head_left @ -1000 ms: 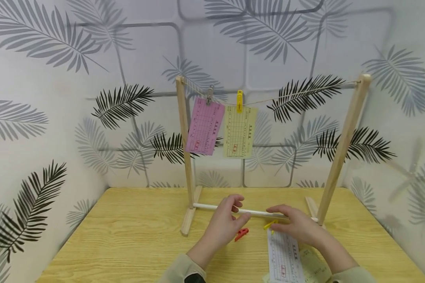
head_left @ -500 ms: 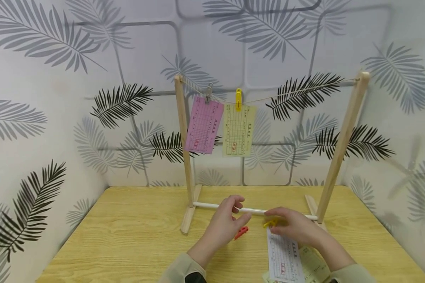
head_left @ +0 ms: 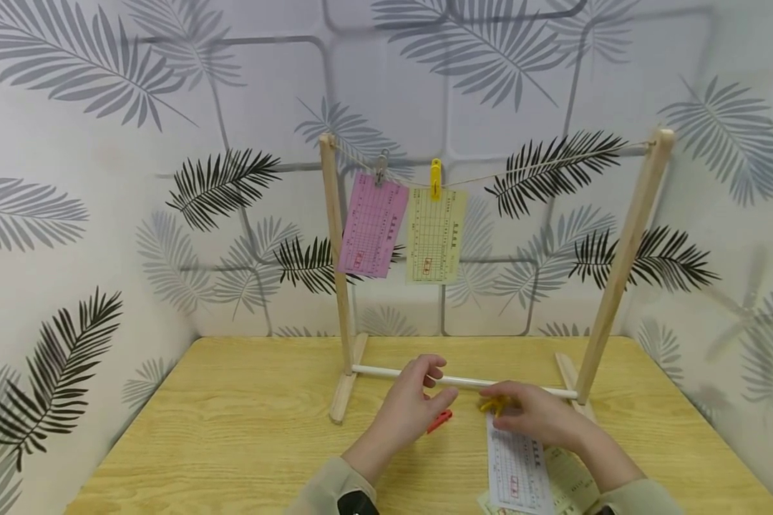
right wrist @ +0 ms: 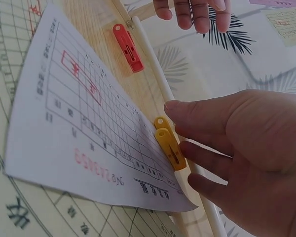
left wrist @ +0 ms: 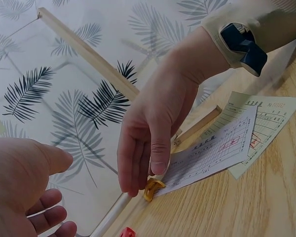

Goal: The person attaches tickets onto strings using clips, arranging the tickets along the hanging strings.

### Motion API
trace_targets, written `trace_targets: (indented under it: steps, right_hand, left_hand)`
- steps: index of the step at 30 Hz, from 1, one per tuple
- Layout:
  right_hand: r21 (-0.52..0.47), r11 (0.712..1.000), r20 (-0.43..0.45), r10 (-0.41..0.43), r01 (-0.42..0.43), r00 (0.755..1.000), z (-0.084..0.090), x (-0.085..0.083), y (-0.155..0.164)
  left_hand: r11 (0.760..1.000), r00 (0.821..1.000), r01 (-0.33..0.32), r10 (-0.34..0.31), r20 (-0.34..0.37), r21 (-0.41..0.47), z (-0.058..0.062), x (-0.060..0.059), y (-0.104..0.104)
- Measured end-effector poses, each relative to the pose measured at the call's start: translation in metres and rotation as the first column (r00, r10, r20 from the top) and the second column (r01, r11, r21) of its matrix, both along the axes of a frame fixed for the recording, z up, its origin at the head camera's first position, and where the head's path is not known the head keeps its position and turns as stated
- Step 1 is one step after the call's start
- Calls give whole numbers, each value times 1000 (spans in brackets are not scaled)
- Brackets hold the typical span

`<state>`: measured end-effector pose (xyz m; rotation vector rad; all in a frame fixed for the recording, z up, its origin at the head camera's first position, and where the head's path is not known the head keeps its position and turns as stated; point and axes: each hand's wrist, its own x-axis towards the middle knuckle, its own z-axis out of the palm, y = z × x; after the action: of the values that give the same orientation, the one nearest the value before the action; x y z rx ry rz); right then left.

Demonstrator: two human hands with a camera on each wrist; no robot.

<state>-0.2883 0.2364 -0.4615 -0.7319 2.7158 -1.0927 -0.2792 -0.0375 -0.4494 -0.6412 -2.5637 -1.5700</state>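
My right hand (head_left: 541,415) hovers over the top end of a white printed slip (head_left: 515,465), its fingers loosely bent. In the right wrist view a yellow clothespin (right wrist: 170,145) lies at the slip's edge, right at the fingertips, with the thumb (right wrist: 197,111) above it. My left hand (head_left: 406,404) is held in the air near the white crossbar, fingers relaxed and holding nothing. A red clothespin (head_left: 439,421) lies on the table beside the left thumb. Beneath the white slip are pale green slips (head_left: 570,479), partly covered.
A wooden frame (head_left: 625,272) with a string across its top stands behind the hands. A pink slip (head_left: 372,227) hangs from a metal clip (head_left: 381,170), and a pale yellow slip (head_left: 434,239) from a yellow clothespin (head_left: 435,179). The white crossbar (head_left: 386,373) runs low between the posts.
My right fingertips have shifted slightly left over the yellow clothespin on the table, which has turned a little. The left hand stays where it was.
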Motion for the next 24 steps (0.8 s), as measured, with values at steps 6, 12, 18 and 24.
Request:
trace_targets:
  steps: [6,12,18,24]
  right_hand:
    - [9,1000,20,-14,14,1000,0,-2,2]
    - [26,1000,2,15,-15,1000,-1,-3,6]
    - [29,999,-19,43,-42,999,-2,-4,11]
    - [18,999,-26,51,-51,998,-4,-5,13]
  left_hand:
    - [1000,1000,-6,6,6,-4,0,-1,0]
    - [1000,1000,2,-2,12,-10,-2,-1,1]
    - [1000,1000,4,-3,13,-13,-1,0,1]
    - [1000,1000,3,-3,24,-21,-1,0,1]
